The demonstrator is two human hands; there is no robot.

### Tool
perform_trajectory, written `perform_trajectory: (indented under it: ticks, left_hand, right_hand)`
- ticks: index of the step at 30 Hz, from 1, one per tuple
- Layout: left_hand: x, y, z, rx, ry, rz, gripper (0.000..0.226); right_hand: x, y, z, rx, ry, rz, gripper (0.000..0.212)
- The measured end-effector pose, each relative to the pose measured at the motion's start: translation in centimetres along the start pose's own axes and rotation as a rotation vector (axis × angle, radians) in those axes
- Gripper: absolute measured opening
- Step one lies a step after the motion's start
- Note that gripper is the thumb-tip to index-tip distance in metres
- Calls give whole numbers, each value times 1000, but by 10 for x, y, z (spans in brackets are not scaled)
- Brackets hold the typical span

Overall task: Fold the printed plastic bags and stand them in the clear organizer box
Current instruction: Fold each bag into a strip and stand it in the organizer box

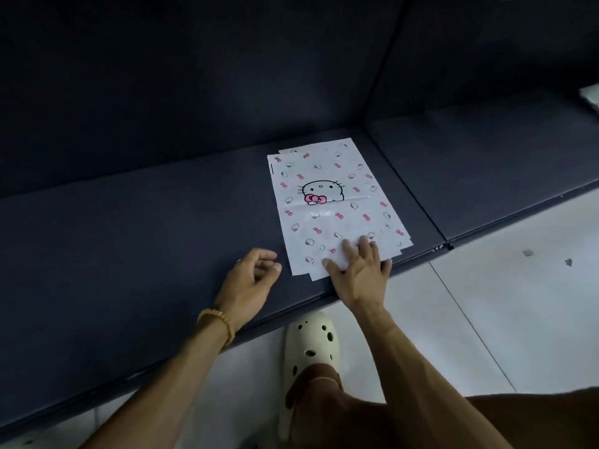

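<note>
Bags (pixel 334 202) of white plastic, printed with a cartoon cat face, pink bows and small cat heads, are laid flat in a thin stack on the dark blue seat cushion (pixel 146 241) of a sofa, near the seam between two cushions. At least two sheets can be told apart by the offset edges at the far and near ends, and a crease is seen across the middle of the top one. The right hand (pixel 359 270) is pressed palm down on the near end of the stack, with its fingers spread and straight, at the front edge of the cushion. The left hand (pixel 252 280) is rested on the cushion just beside the left edge of the stack, its fingers loosely curled and nothing held in them; a beaded bracelet (pixel 218 322) is worn on that wrist. A cream clog with holes (pixel 308 348) is seen below on the pale tiled floor (pixel 486 303). A pale item (pixel 590 98) is partly cut off at the right edge on the next cushion; what it is cannot be told.
</note>
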State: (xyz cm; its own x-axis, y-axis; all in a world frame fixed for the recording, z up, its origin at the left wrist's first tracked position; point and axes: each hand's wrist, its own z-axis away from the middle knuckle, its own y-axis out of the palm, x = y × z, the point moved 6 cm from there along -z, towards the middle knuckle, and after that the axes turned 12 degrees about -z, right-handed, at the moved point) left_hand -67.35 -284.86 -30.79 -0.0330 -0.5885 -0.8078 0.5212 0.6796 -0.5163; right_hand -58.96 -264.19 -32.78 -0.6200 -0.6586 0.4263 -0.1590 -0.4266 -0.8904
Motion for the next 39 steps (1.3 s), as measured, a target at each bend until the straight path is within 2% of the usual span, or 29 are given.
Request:
perform_trajectory:
  ticks: [3, 7, 9, 11, 14, 16, 18, 20, 22, 23, 24, 26, 29, 32, 33, 34, 35, 37, 38, 39]
  left_hand:
    - [3, -3, -4, -2, -4, -18, 11]
    - [6, -9, -5, -27, -2, -58, 15]
    - [4, -12, -3, -41, 23, -96, 25]
    - [1, -16, 1, -49, 59, -143, 47]
    - [-5, -26, 8, -57, 158, -279, 82]
    - [-6, -39, 13, -131, 200, -362, 97]
    - [-2, -56, 18, -208, 193, -332, 106]
    - [8, -68, 21, -189, 177, -333, 94]
    - [22, -80, 25, -142, 141, -370, 51]
    - [28, -83, 26, -121, 95, -351, 28]
    - [35, -88, 27, -118, 37, -289, 18]
    - [52, -100, 35, -158, -77, -135, 28]
    - [72, -118, 49, -236, -194, -15, 27]
    - [93, -129, 58, -264, -277, 70, 17]
    - [99, -132, 61, -258, -294, 86, 13]
    - [104, -134, 63, -254, -311, 93, 11]
    - [109, -135, 66, -250, -334, 94, 13]
    - [121, -137, 70, -252, -387, 86, 23]
    - [126, -139, 73, -264, -414, 75, 29]
    - [131, -140, 76, -286, -442, 62, 34]
  right_hand:
    - [8, 0, 2, -105, -101, -38, 29]
    - [20, -8, 5, -96, -179, -137, 23]
    - [35, -17, 10, -91, -264, -192, 21]
    - [56, -27, 18, -86, -391, -263, 16]
    - [94, -29, 32, 93, -557, -304, 23]
    - [113, -27, 39, 209, -617, -306, 27]
    - [126, -23, 45, 320, -636, -349, 30]
    - [136, -17, 51, 451, -601, -467, 33]
    - [148, -13, 56, 551, -516, -587, 33]
    - [148, -12, 54, 544, -465, -631, 35]
    - [147, -13, 52, 504, -419, -663, 39]
    - [142, -14, 48, 428, -301, -744, 43]
    - [139, -4, 46, 495, -150, -876, 32]
    - [146, 21, 49, 609, -111, -820, 67]
    - [151, 31, 51, 635, -114, -781, 72]
    - [155, 41, 52, 638, -121, -740, 67]
    - [159, 49, 52, 622, -122, -698, 53]
    - [167, 62, 49, 541, -115, -611, 14]
    - [169, 68, 47, 500, -99, -574, 5]
    - [170, 74, 45, 459, -80, -542, 14]
